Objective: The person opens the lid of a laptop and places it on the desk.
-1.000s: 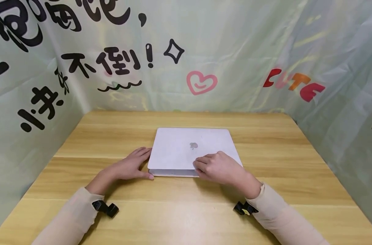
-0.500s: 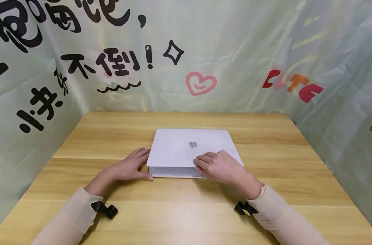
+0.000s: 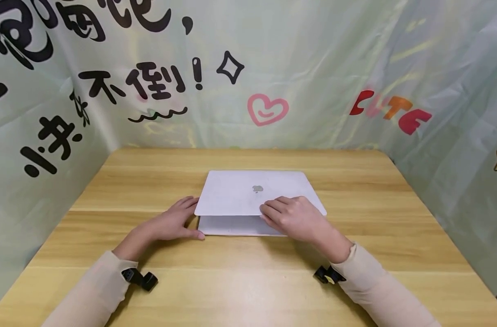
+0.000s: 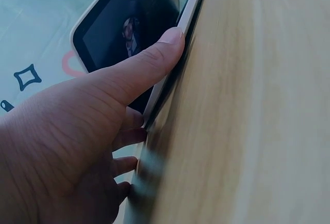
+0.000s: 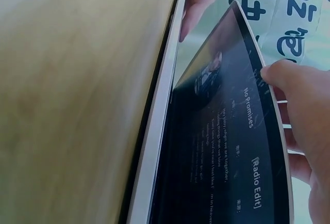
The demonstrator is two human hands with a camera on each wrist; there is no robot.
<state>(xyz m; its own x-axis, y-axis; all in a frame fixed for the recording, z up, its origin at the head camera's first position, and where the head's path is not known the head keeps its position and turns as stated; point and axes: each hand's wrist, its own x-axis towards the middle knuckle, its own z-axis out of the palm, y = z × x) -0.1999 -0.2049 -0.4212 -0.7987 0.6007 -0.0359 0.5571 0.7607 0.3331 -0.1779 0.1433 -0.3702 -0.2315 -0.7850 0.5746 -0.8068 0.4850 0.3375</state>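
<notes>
A silver laptop [image 3: 228,195] lies on the wooden table, its lid partly raised with a gap above the base [image 3: 236,226]. My right hand [image 3: 295,220] pinches the lid's front edge right of centre; in the right wrist view the thumb [image 5: 276,73] is on the screen side and the fingers are behind the lid. The lit screen [image 5: 216,146] shows white text on dark. My left hand [image 3: 171,225] rests at the base's near-left corner, thumb [image 4: 172,38] against the front edge and extended fingers along the left side. The keyboard is hidden in the head view.
The wooden table [image 3: 248,281] spreads around the laptop. A pale printed cloth [image 3: 314,68] hangs behind it and on both sides. Each wrist bears a small black camera, one on the left sleeve [image 3: 140,278] and one on the right [image 3: 329,274].
The lid's front edge has risen away from the base, widening the gap, and my right hand has moved up with it. My left hand stays at the corner.
</notes>
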